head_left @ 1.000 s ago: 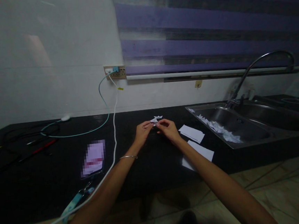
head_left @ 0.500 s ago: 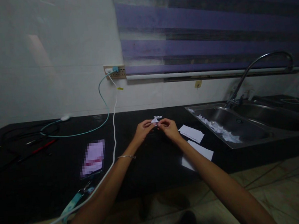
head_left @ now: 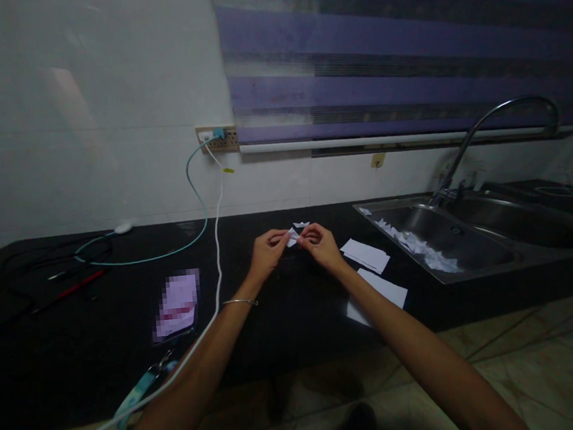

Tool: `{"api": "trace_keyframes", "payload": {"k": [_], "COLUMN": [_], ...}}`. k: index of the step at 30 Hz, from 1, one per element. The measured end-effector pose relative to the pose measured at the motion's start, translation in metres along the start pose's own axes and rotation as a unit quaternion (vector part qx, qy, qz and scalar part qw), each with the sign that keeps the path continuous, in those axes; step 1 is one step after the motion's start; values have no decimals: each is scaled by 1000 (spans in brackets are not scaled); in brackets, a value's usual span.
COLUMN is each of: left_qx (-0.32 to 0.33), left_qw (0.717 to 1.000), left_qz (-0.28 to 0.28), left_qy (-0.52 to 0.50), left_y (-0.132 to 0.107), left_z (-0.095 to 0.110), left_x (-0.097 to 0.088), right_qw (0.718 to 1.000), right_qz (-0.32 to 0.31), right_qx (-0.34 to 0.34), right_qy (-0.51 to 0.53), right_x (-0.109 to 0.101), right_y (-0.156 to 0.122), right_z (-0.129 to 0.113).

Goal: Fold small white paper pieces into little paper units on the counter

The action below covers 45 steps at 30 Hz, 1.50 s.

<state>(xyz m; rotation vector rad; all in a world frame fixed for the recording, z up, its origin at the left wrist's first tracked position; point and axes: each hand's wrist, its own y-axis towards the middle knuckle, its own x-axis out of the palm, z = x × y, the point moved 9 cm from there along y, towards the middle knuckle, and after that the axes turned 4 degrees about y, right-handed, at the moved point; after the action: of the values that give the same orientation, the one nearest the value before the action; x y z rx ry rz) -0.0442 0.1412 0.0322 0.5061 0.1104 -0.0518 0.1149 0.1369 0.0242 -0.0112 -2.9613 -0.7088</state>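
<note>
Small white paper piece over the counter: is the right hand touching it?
Touching. The head view shows the right hand pinching one end of the small white paper piece, the left hand pinching the other.

The small white folded scrap [head_left: 292,238] was thin matt paper, sharply creased. The flat white rectangular sheets [head_left: 366,255] were the same smooth matt paper, and the white shreds [head_left: 420,251] were crumpled paper. The black countertop [head_left: 285,315] looked like polished stone, smooth with a dull sheen. The steel double sink [head_left: 477,272] had a brushed metal finish; the curved tap [head_left: 488,115] was shiny metal. The thin bangle [head_left: 240,302] was bright metal, the white cable [head_left: 218,248] smooth plastic, and the white wall tiles [head_left: 84,139] glossy.
</note>
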Motion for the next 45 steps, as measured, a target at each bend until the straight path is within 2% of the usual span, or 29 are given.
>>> {"api": "trace_keyframes", "payload": {"k": [7, 14, 19, 28, 37, 40, 43, 45], "left_qx": [-10, 4, 3, -2, 49, 20, -30, -56], "left_qw": [1000, 1000, 998, 998, 986, 987, 987, 986], "left_qz": [23, -7, -12, -55, -129, -124, -137, -152], "left_qy": [1, 24, 54, 25, 97, 97, 73, 36], "left_y": [0, -1, -1, 0, 2, 2, 1, 0], "left_z": [3, 8, 4, -1, 3, 1, -7, -10], "left_x": [-3, 2, 2, 9, 9, 7, 11, 15], "right_qw": [997, 998, 998, 992, 977, 985, 996, 998], "right_qz": [12, 27, 3, 0, 5, 17, 15, 12], "right_qx": [51, 43, 62, -35, -85, -43, 35, 61], "right_qy": [52, 47, 32, -120, -195, -164, -77, -12], "right_x": [1, -4, 0, -5, 0, -4, -5, -5], "right_y": [-2, -1, -2, 0, -6, -6, -6, -6], "right_z": [11, 7, 12, -4, -24, -17, 0, 7]}}
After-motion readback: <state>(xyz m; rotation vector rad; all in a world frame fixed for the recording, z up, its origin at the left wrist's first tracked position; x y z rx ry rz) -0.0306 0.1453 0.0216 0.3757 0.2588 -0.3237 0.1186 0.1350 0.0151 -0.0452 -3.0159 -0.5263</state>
